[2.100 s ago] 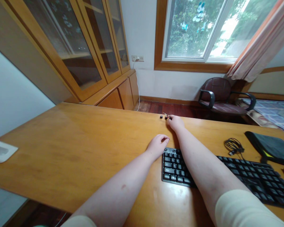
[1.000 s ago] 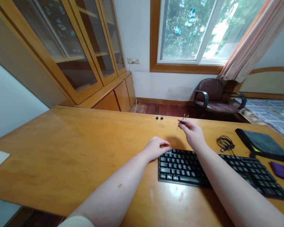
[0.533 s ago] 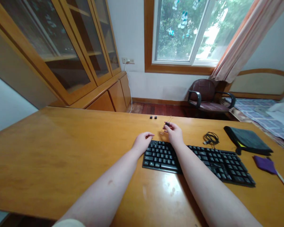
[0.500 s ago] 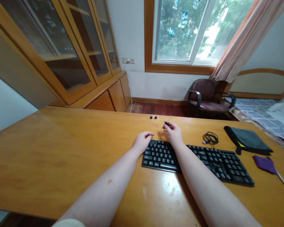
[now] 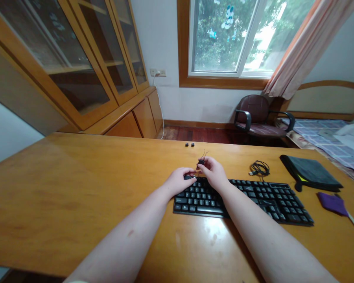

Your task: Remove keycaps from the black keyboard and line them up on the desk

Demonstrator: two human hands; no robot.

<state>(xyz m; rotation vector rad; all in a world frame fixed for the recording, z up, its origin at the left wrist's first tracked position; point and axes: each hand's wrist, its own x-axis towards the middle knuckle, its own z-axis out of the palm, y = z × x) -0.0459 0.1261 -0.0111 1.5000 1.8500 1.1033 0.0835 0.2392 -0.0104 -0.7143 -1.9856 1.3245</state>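
In my right hand (image 5: 214,171) is a keycap puller (image 5: 201,161), a small black handle with thin wires out of both ends. It is held upright between thumb and fingers above the keyboard's back edge. My left hand (image 5: 178,182) rests over the back left corner of the black keyboard (image 5: 208,210), its thumb and fingertips closed around the puller's lower wire ends. The keys beneath the fingers are hidden. My right forearm crosses over the middle of the keyboard. Two loose black keycaps (image 5: 189,145) lie side by side near the desk's far edge.
A coiled black cable (image 5: 259,168) lies behind the keyboard on the wooden desk (image 5: 76,196). To the right are a dark zip pouch (image 5: 311,171) and a purple cloth piece (image 5: 332,203) with a pale stick. Beyond the desk stands an office chair (image 5: 253,116).
My right hand has brought the keycap puller down and left, towards the keyboard. My left fingers have come to its lower wires. The view has shifted slightly.
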